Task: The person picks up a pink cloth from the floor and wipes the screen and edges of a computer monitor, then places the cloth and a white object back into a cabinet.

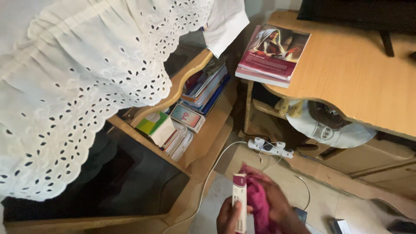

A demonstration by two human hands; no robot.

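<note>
At the bottom of the head view, my left hand (226,215) grips a narrow white and maroon box (239,200) held upright. My right hand (281,207) is pressed against the box's right side with a magenta cloth (257,197) bunched between its fingers and the box. Both hands hover above the floor, in front of a low wooden shelf unit (203,141).
A white eyelet cloth (82,82) drapes over the shelf unit on the left. Books and small boxes (186,117) fill its shelf. A stack of books (273,54) lies on a wooden desk (359,82). A white power strip (271,147) and cable lie on the floor.
</note>
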